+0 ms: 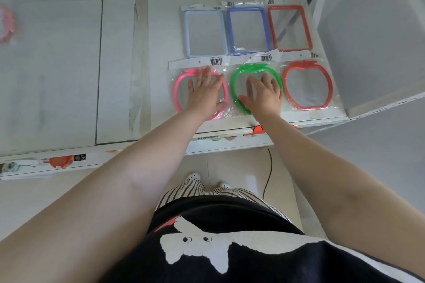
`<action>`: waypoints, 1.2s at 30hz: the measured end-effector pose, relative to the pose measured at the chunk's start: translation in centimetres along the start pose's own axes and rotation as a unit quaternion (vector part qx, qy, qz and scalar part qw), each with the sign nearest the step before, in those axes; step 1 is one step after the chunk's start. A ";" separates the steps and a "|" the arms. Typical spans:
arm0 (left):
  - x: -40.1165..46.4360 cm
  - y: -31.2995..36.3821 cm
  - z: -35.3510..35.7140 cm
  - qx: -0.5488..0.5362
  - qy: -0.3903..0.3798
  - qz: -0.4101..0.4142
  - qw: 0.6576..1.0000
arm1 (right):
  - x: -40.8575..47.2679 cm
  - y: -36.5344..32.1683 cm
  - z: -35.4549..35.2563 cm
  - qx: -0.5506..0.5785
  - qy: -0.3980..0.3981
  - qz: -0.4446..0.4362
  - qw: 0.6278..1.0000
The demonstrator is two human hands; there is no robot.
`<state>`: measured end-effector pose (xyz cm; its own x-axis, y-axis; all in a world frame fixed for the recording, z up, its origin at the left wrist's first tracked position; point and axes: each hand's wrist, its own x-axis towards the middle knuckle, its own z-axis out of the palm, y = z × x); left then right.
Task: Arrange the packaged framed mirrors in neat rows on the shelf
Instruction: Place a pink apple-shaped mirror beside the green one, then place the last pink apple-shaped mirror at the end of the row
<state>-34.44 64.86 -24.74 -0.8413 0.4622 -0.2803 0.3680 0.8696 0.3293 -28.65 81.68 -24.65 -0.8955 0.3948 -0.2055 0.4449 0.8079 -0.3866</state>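
Six packaged mirrors lie flat in two rows at the right end of the white shelf (69, 76). The back row holds a light blue rectangular mirror (187, 34), a dark blue one (230, 32) and a red one (272, 30). The front row holds apple-shaped frames: pink (176, 92), green (234, 89) and red (308, 85). My left hand (205, 92) rests flat with fingers spread on the pink mirror. My right hand (264, 94) lies flat on the green mirror. Neither hand grips anything.
A white side panel (368, 41) bounds the shelf on the right. A pink item (5, 24) sits at the far left edge. A lower shelf ledge (57, 162) holds an orange object. A black cable (269, 174) runs down the floor.
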 end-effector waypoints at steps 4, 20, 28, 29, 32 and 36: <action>-0.3 -0.3 -0.5 -0.009 0.062 -0.011 0.998 | -0.2 -0.7 -0.1 0.015 0.034 -0.022 0.999; -17.6 -9.7 -2.9 -0.001 0.170 -0.220 0.960 | -8.5 -12.2 3.8 0.024 -0.117 -0.320 0.940; -27.8 -16.5 -0.9 -0.033 0.191 -0.270 0.943 | -16.8 -18.7 8.5 -0.014 -0.139 -0.391 0.910; -29.2 -17.5 -0.8 -0.036 0.194 -0.268 0.943 | -18.1 -19.8 9.4 -0.016 -0.140 -0.394 0.908; -34.2 -20.9 -0.4 -0.043 0.194 -0.257 0.946 | -22.1 -23.0 12.3 -0.018 -0.134 -0.393 0.910; -41.4 -26.9 0.4 -0.066 0.175 -0.296 0.937 | -28.3 -26.8 17.1 -0.019 -0.149 -0.379 0.913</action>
<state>-9.30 22.44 -22.36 -0.9691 -0.2006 -0.1434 -0.2375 0.9158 0.3240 -15.03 41.42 -23.85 -0.8996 -0.4170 -0.1294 -0.3082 0.8165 -0.4883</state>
